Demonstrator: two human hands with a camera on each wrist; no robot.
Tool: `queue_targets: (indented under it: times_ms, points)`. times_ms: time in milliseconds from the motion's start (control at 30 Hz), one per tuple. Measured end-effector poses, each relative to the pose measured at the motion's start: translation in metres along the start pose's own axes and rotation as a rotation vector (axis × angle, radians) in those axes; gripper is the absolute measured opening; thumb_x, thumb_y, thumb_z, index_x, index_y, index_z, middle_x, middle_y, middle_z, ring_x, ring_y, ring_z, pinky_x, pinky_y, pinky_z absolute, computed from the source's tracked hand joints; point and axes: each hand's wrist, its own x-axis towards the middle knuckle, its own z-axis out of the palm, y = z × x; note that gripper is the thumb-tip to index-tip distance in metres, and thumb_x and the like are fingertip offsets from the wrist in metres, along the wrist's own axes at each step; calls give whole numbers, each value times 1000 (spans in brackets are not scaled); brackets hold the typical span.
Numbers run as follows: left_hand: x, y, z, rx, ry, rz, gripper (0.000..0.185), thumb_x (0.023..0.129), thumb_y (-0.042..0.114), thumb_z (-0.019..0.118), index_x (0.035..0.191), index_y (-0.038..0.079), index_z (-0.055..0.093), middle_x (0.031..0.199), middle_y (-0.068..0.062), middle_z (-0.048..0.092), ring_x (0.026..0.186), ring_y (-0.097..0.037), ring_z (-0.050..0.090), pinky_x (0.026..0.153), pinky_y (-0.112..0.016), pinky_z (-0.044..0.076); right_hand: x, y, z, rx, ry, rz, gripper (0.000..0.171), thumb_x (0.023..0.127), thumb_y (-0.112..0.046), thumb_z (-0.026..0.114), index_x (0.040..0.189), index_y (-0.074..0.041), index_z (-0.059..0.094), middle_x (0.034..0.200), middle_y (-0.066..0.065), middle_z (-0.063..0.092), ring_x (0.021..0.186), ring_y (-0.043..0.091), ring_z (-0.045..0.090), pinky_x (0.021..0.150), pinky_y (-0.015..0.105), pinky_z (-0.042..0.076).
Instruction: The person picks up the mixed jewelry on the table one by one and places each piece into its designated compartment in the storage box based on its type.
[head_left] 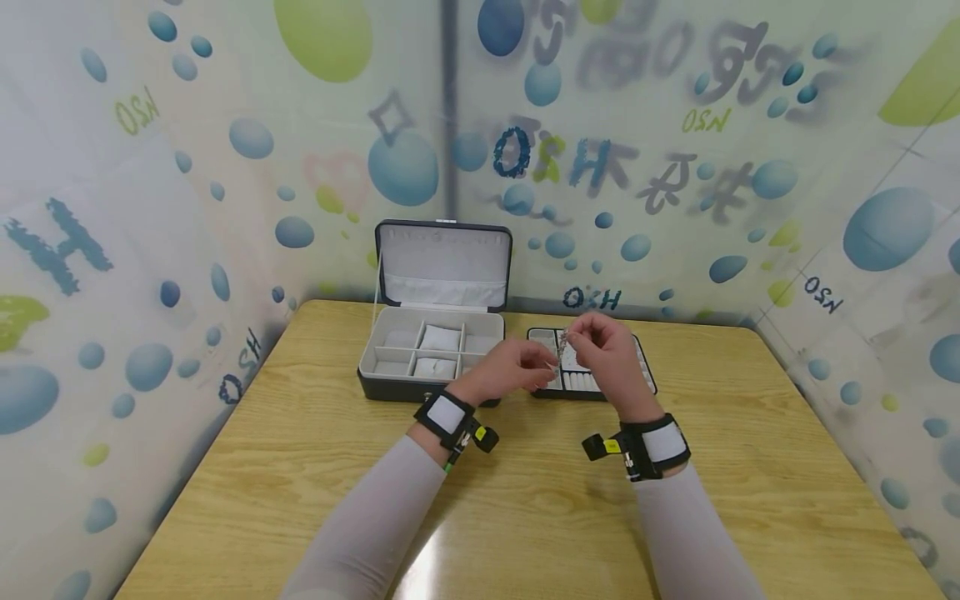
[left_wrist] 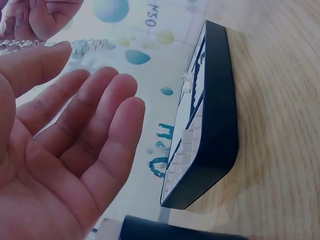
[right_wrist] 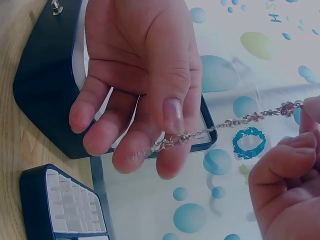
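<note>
Right hand (right_wrist: 145, 85) raised, pinching chain (right_wrist: 220, 125), left hand (head_left: 510, 371) holding other end

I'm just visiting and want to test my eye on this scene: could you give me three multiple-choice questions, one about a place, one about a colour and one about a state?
1. Where does the tray lie?
A. To the right of the box
B. Inside the box
C. On the box lid

2. What colour is the outside of the box?
A. Red
B. Dark
C. Yellow

3. How is the chain held?
A. Lying loose on the table
B. Hanging from the lid
C. Stretched between the left hand and the right hand

Answers: 1 A, the head view shows the tray on the table beside the box's right end. 2 B, its shell is dark with a pale lining. 3 C, the right wrist view shows fingers pinching it at both ends, above the table.
</note>
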Motion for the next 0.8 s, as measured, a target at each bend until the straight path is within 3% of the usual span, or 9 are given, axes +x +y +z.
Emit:
queue_targets:
  times_ms: [200,400,500,667,800]
  points:
    - [0,0,2,-6,2,14,24,104,15,67,120,-3,75,99,-9,76,84,-12,71,78,-29,63,0,1,0,4,-5,-8,13,105,-10,61,100,1,65,72,-3,49,63,13,47,56,24,40]
    - [-1,-3,-1,-12,11,0,23,105,15,66,117,-3,74,102,-19,76,84,-12,71,79,-30,63,1,3,-3,-1,11,0,14,106,-12,62,100,0,65,73,-2,50,65,14,49,58,27,43]
    - [-1,-3,-3,-20,39,-22,24,105,15,66,117,-4,74,105,-22,76,84,-11,72,79,-31,64,1,2,-4,-3,20,-4,14,106,-12,62,100,0,65,73,-3,51,66,13,50,59,27,46]
    - [-3,-3,-10,0,99,-35,22,104,16,65,112,-4,73,99,-14,76,85,-11,72,79,-31,64,1,0,-7,26,42,-19,15,107,-11,60,100,2,63,75,-4,52,66,13,50,61,23,47]
    - [-4,-5,-14,-8,194,-55,19,104,18,65,108,1,73,98,-9,76,87,-13,73,80,-31,64,1,3,-8,60,64,-41,16,108,-10,57,98,3,60,75,-4,51,64,13,48,60,23,44]
